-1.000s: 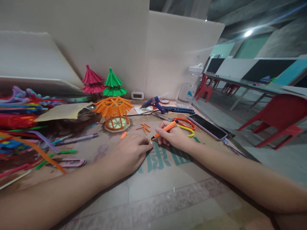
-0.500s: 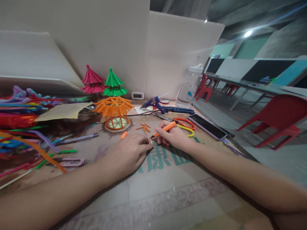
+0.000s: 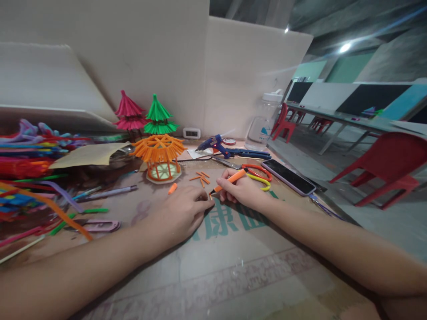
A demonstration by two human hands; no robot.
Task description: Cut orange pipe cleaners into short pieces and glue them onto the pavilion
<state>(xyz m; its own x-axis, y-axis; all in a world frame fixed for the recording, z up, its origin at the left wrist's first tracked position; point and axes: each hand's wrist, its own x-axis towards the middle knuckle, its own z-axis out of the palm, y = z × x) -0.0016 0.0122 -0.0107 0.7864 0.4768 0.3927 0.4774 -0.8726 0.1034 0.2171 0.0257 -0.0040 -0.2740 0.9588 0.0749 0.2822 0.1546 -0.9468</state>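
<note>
My right hand [image 3: 235, 189] is closed around an orange marker [image 3: 231, 181], its dark tip pointing down and left. The tip meets a tiny stick piece [image 3: 211, 197], which my left hand [image 3: 191, 204] pins at its fingertips on the tabletop. Much of that piece is hidden by the fingers. Just behind my left hand lies the orange marker cap [image 3: 172, 189]. Several short orange sticks [image 3: 202, 178] are scattered beyond both hands. An orange pavilion-like model [image 3: 163, 159] stands on a pale base, back left of them.
Scissors [image 3: 262, 178], a phone [image 3: 288, 177], a blue glue gun [image 3: 215, 144], pliers [image 3: 251, 153] and a water bottle [image 3: 262, 124] sit at back right. Pink [image 3: 129, 111] and green [image 3: 158, 115] models stand behind. Pipe cleaners [image 3: 26, 164] and a purple-handled cutter [image 3: 100, 225] fill the left.
Both hands stay almost in place, with the marker tip still at the small stick. The piece's visible end looks more orange now than before.
</note>
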